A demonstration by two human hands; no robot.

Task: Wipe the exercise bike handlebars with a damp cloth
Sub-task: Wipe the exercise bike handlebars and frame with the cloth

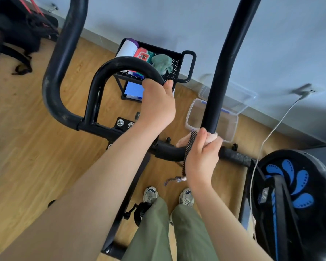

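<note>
Head view: our right grip (201,157) wraps pale pink cloth (182,141) round black foam handlebar (226,63); left grip (158,106) clasps curved black bar (124,62); dangling beaded cord (189,146) could snag.

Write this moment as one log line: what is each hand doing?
left hand: grips inner loop bar | right hand: holds pink cloth against base of right upright bar | stage: cloth on bar

single view only: head-worn, wide-angle. it looks forward and steeply down from the person's head. handlebars (124,62) sit close beneath the lens. floor (26,147) and shoes (150,194) lie well below. wall (177,19) fills the top. straight bars bow toward the borders.
</note>
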